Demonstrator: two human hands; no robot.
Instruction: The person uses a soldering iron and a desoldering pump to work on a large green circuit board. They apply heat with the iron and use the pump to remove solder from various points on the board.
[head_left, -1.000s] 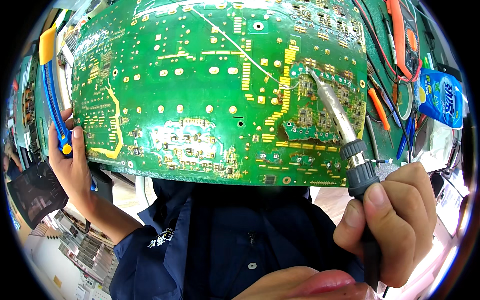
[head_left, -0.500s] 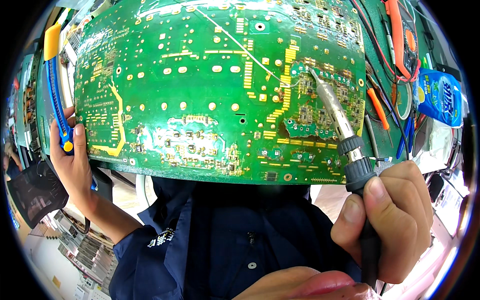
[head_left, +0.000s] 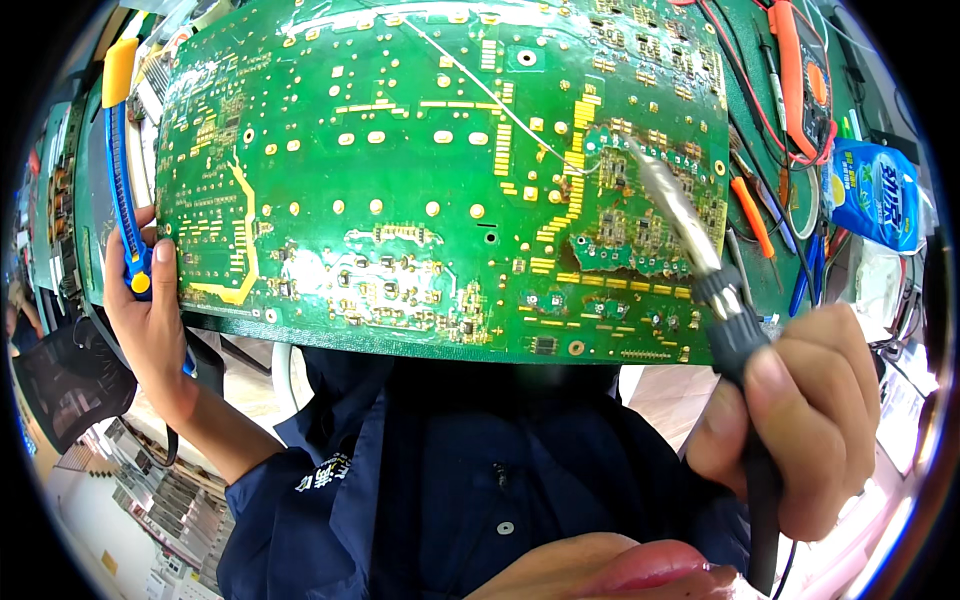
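A large green circuit board (head_left: pixel 330 185) fills the middle of the view. At its left edge my left hand (head_left: pixel 150 300) is closed, with the thumb on the edge and the other fingers partly hidden behind. A long blue tool with a yellow end and a round yellow knob (head_left: pixel 120 185) lies against that hand; I cannot tell its kind. My right hand (head_left: pixel 800 430) grips a soldering iron (head_left: pixel 680 215) by its dark handle. Its blurred tip is over the board's right part, near a patch of small components. A thin pale wire (head_left: pixel 490 95) slants across the board and ends left of the tip.
At the right lie an orange multimeter (head_left: pixel 803 80) with red and black leads, an orange-handled screwdriver (head_left: pixel 752 215), blue-handled pliers (head_left: pixel 808 275) and a blue packet (head_left: pixel 875 190). The green mat's front edge (head_left: pixel 300 338) shows below the board. A black chair (head_left: pixel 75 385) stands left.
My right hand and the iron's handle have moved right, and the iron now looks blurred. The board and left hand appear shifted slightly right in view.
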